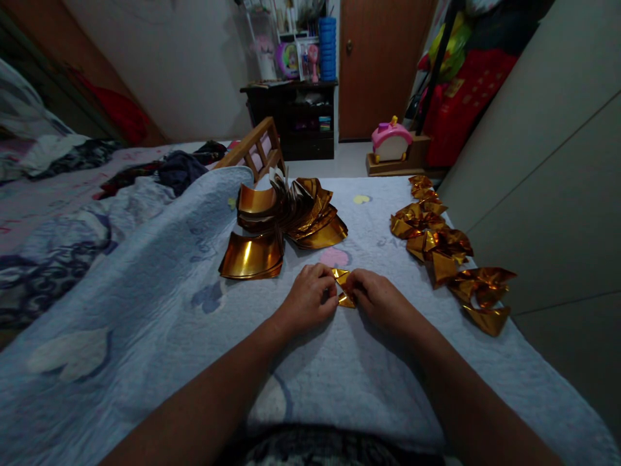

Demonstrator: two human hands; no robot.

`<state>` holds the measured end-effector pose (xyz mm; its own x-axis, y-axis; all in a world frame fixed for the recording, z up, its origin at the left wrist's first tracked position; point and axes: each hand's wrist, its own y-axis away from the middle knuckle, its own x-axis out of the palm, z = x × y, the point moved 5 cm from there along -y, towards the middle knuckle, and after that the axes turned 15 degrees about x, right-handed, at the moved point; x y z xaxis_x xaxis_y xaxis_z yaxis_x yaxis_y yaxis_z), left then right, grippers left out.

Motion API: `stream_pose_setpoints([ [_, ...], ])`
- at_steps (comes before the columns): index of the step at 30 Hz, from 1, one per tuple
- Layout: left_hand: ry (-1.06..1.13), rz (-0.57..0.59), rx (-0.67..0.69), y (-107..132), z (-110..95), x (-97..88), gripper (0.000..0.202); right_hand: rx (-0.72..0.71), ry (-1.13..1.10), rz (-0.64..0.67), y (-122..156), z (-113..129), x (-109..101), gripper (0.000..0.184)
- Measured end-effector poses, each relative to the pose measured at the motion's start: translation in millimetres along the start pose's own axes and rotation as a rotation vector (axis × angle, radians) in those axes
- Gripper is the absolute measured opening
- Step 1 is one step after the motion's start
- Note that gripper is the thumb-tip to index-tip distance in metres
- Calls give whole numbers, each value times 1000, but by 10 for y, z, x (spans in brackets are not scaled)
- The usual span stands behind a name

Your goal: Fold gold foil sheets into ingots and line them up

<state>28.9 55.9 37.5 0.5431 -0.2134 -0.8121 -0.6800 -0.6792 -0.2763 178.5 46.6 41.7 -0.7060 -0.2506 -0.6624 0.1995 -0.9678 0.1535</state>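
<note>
Two bare hands form the grip: the left hand and the right hand face each other with a narrow gap between their fingertips, and a small gold foil piece lies in that gap. Right fingers look clamped on its right side; left fingertips meet its upper left edge, but whether they pinch it or only press I cannot tell. Neither hand is clearly nearer, since both touch or all but touch the foil.

What shows of the gold foil piece zigzags across the gap, its visible length running from the far side of the fingertips back toward the person, slanting a little rightward. Fingers hide its sides, so its full long axis and any pointed end stay uncertain. Beneath the grip is a pale blue cover. Beyond and left of the grip sit fanned gold sheets; beyond and right, folded gold pieces in a trailing row.
</note>
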Motion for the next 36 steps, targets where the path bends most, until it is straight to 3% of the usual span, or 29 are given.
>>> stream_pose_setpoints([
  [11,9,-3,6,-3,2,0,8,-106,159,-102,11,7,139,13],
  [36,91,79,0,2,37,-19,7,-81,179,-107,-31,-11,203,15],
])
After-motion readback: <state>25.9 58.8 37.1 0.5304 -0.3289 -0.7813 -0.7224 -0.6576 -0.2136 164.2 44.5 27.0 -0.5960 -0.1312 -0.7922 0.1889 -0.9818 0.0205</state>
